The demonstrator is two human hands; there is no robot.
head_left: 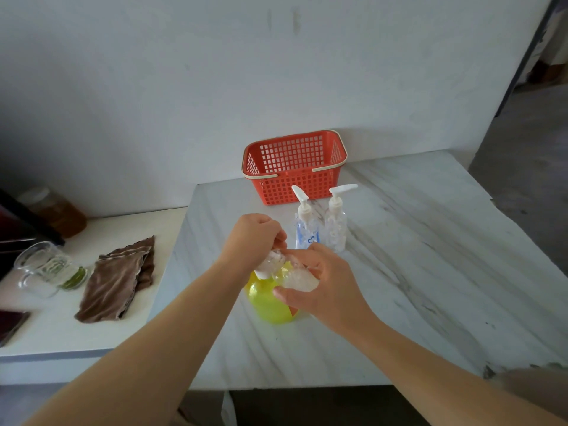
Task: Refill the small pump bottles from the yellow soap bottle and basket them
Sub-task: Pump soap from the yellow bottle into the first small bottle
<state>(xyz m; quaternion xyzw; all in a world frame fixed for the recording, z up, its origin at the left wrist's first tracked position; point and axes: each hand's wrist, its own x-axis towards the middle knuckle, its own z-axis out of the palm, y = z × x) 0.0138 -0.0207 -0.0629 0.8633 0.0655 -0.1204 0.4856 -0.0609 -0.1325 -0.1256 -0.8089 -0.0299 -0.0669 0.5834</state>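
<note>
The yellow soap bottle [269,304] stands on the marble table [415,272], partly hidden under my hands. Above it my right hand [322,287] holds a small clear bottle [296,279] tipped on its side. My left hand [255,238] grips the white pump cap end [266,265] of that bottle. Two more small pump bottles stand upright just behind: one with a blue heart label [307,229] and a clear one [336,229]. The red basket [295,167] sits further back by the wall and looks empty.
On a lower white counter to the left lie a brown cloth [120,278], a glass mug [43,267], an amber jar [58,210] and a dark object [12,327]. The table's front edge runs close to me. A doorway opens at the far right.
</note>
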